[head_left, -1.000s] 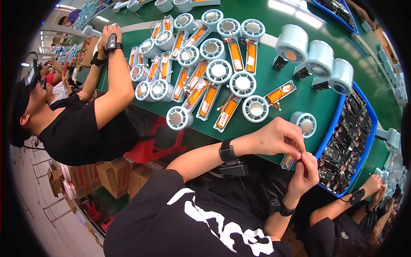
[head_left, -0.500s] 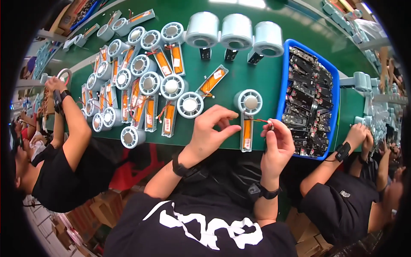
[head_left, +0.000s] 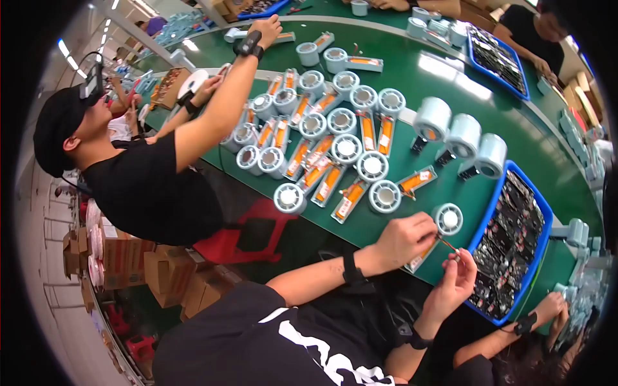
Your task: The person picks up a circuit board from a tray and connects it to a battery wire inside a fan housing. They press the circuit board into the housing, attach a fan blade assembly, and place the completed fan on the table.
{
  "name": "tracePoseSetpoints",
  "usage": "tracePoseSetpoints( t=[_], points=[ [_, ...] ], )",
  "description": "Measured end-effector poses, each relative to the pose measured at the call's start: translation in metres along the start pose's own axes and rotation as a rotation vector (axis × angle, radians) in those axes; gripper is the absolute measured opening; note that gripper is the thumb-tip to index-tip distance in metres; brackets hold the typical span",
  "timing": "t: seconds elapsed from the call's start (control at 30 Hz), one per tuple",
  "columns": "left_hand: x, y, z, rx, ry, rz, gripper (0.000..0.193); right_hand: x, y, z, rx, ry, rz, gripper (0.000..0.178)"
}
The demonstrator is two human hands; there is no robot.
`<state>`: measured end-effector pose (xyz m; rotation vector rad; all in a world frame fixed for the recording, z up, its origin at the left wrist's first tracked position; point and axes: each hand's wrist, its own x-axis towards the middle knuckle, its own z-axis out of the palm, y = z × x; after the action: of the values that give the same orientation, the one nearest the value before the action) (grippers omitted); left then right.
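Observation:
In front of me a light-blue handheld fan half (head_left: 449, 219) lies on the green bench, its round head away from me. Its open handle holds an orange battery pack (head_left: 421, 258). My left hand (head_left: 405, 243) is closed over the handle just below the head, with curled fingers that hide part of it. Thin red and dark wires (head_left: 449, 244) run from the handle to my right hand (head_left: 454, 281). The right thumb and fingers pinch the small pale plug (head_left: 458, 253) at the wires' end.
Several similar fan halves (head_left: 346, 148) crowd the bench to the left. Beyond my hands stand three fan heads (head_left: 463, 136) on dark stems. A blue tray (head_left: 546, 222) full of black parts sits at the right. A co-worker (head_left: 151, 174) reaches over the bench at left; another's hand (head_left: 549, 307) works at right.
The view has swung to the left, so the bench slants and sits further right. My left fingers have closed in on the fan's handle; my right hand still pinches the plug.

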<state>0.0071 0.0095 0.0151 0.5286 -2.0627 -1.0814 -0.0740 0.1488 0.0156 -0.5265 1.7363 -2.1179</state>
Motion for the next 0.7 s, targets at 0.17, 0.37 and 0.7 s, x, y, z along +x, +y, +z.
tracePoseSetpoints(
  t=[0.17, 0.37, 0.7],
  points=[
    [0.009, -0.015, -0.001, -0.067, -0.039, 0.176, 0.019, 0.0, 0.008, 0.021, 0.081, 0.063, -0.031, 0.025],
    [0.021, -0.016, -0.01, -0.152, -0.164, 0.086, 0.015, 0.002, 0.014, 0.032, 0.143, 0.051, -0.091, 0.026],
    [0.014, -0.022, -0.008, -0.197, -0.2, 0.062, 0.017, -0.002, 0.023, 0.028, -0.017, 0.012, -0.077, 0.024]
  ],
)
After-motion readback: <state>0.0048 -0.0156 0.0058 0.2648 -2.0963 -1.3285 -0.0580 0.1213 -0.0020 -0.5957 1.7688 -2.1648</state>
